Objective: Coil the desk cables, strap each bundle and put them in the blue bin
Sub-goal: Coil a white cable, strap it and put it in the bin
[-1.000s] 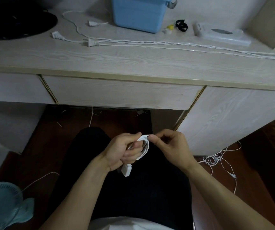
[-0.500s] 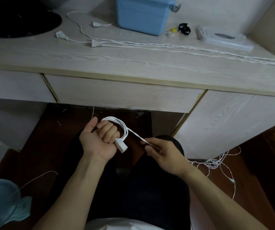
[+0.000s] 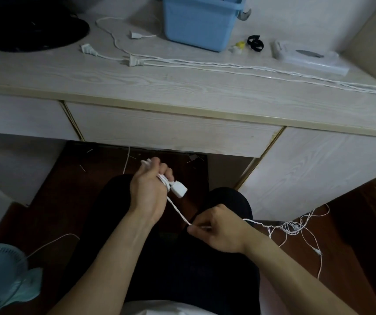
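Observation:
Below the desk edge, over my lap, my left hand (image 3: pixel 150 189) grips a small coil of white cable (image 3: pixel 163 178) with its white plug (image 3: pixel 179 189) sticking out to the right. My right hand (image 3: pixel 221 230) pinches the same cable lower down, and the stretch between the hands (image 3: pixel 178 210) runs taut. Past my right hand the cable trails into a loose tangle on the floor (image 3: pixel 293 228). The blue bin (image 3: pixel 200 21) stands at the back of the desk. A black strap (image 3: pixel 255 43) lies just right of it.
More white cables with plugs (image 3: pixel 134 61) stretch across the wooden desk (image 3: pixel 114 80) to the right edge. A black object (image 3: pixel 32 30) sits back left, a white box (image 3: pixel 307 56) back right. A teal fan (image 3: pixel 0 278) stands on the floor at lower left.
My left hand turned and closed tighter on the coil, so the loop no longer stands open above it. My right hand slid down and right along the cable, pulling it taut.

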`<action>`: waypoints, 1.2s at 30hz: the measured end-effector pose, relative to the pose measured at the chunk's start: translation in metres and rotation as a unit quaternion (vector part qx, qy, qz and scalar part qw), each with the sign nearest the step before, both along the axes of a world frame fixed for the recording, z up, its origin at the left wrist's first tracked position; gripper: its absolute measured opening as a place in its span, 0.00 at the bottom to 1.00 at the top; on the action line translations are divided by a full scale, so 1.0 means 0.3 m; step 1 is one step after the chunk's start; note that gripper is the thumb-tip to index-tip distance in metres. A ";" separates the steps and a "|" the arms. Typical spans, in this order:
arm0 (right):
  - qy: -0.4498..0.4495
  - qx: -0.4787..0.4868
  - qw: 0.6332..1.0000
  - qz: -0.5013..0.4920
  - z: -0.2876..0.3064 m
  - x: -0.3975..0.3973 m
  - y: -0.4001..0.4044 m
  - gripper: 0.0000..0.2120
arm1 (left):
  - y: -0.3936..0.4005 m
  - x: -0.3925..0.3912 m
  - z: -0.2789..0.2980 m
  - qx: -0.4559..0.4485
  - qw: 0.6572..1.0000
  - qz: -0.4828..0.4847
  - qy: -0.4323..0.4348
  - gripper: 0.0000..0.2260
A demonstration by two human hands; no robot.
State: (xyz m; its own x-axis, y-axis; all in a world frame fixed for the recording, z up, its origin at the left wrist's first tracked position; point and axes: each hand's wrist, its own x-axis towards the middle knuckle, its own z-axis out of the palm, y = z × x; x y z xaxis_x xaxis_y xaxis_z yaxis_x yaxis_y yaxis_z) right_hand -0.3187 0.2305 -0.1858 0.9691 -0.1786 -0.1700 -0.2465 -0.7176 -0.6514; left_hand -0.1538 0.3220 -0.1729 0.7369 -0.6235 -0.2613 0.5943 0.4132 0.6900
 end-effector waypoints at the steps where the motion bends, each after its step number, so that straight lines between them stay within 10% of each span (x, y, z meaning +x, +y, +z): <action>1: -0.020 -0.001 1.000 0.001 0.005 0.000 0.009 0.13 | -0.003 -0.008 -0.007 0.044 0.997 -0.034 -0.051 0.11; 5: -0.172 0.012 0.984 -0.053 0.056 0.004 0.018 0.10 | 0.036 -0.051 -0.016 0.232 0.886 -0.266 -0.301 0.07; 10: -0.271 -0.037 0.953 -0.128 0.059 -0.002 0.034 0.05 | 0.078 -0.058 0.014 0.159 0.819 -0.527 -0.162 0.26; 18: -0.306 -0.029 0.938 -0.159 0.029 0.020 0.068 0.18 | 0.091 0.007 0.053 0.183 0.741 -0.603 -0.232 0.32; 22: -0.215 0.085 0.956 -0.181 0.047 0.024 0.051 0.18 | 0.119 0.047 0.032 0.085 0.800 -0.578 -0.136 0.24; 28: -0.148 0.027 0.975 -0.165 0.061 -0.003 -0.014 0.07 | 0.094 0.074 0.013 -0.028 0.962 -0.245 0.114 0.18; 36: 0.052 -0.080 0.981 -0.166 -0.003 0.005 -0.014 0.09 | 0.036 0.031 -0.020 -0.032 0.961 0.057 0.270 0.16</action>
State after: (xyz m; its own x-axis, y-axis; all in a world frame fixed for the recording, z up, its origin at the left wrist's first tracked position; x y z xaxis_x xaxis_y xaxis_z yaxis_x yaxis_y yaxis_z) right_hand -0.3174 0.2264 -0.1869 0.8317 -0.5149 -0.2080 -0.5434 -0.6777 -0.4955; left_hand -0.1445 0.3328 -0.1789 0.5688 -0.5748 -0.5883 0.8069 0.5285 0.2638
